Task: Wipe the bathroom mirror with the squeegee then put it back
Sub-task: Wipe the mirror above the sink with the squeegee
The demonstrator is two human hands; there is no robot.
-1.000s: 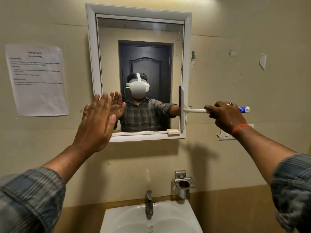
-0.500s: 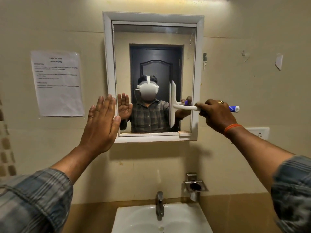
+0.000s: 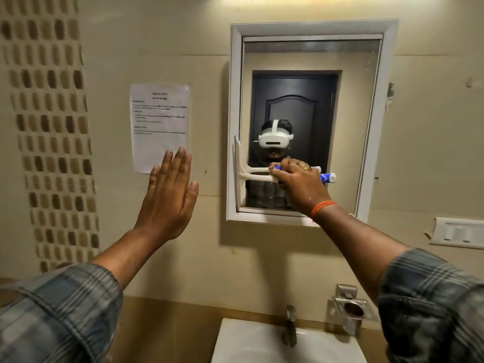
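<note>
Down low and closest, two checked sleeves, one at each bottom corner. Between them a white sink with a metal tap at its back edge. Just right of the tap, a square metal holder fixed to the wall, partly hidden behind the right sleeve.

Farther up on the left, the left hand, held flat and open, fingers straight and close together, pointing up. Nothing in it. Raised in front of the wall, left of the mirror; touching the wall or not, cannot tell. Fingertips overlapping the bottom corner of a paper sheet stuck on the wall. Printed words on the sheet, too small to read.

On the right, the right hand, closed tight around the squeegee handle. An orange band on the wrist and a ring on one finger. Blue end of the handle poking out past the hand to the right. White blade standing upright, at the left edge of the mirror glass, down in the lower part, right beside the white frame.

Farthest back, in the glass, a dark door and a person with a white headset. Left of everything, a strip of small brown tiles. Low on the right wall, a white switch plate.
</note>
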